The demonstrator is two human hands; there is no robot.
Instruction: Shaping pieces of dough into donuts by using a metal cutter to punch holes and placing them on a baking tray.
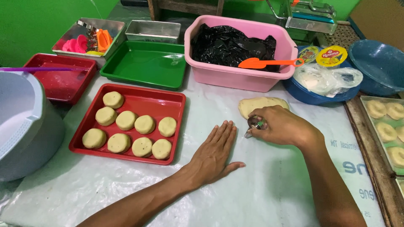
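Right now the right hand is closing its grip around a small metal cutter with a green bit on it, pressing it down at the near edge of the flat dough piece. That dough is lying on the white plastic-covered worktop, just in front of the pink tub. The left hand is resting flat on the worktop, palm down, fingers spread and straight, gripping nothing, just left of the cutter and not touching it.

Taking the pink tub as landmark: a black plastic bag is sitting inside it and an orange scoop is lying across its front rim. Left of the tub a green tray is standing bare, with a metal tin behind it. Further left, a metal tray of pink and orange cutters and a dark red tray. Front-left of the tub, a red tray is holding nine round dough pieces in two rows. Right of the tub, a blue bowl is carrying a clear bag and yellow-lidded tubs. Far right, ring-shaped dough is lying on another tray. At the far left edge, a grey-white round container.
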